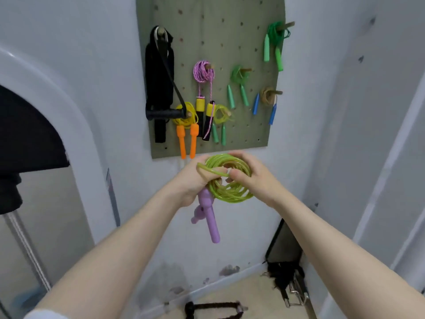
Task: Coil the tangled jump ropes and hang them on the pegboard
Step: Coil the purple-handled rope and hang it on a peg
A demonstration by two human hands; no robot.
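below the pegboard (207, 24), coiling step nearly done: left hand (192, 180) gripping rope (230, 180) coil above purple handles (210, 217), right hand (250, 178) pinching a strand. next, probably tucking the end, then lifting to a free peg.

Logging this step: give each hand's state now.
Left hand: grips the coiled yellow-green plastic jump rope.
Right hand: pinches the same coil.

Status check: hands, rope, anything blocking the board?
Left hand and right hand both grip the green rope coil. Purple handles dangle below. Pegboard straight ahead, upper pegholes free.
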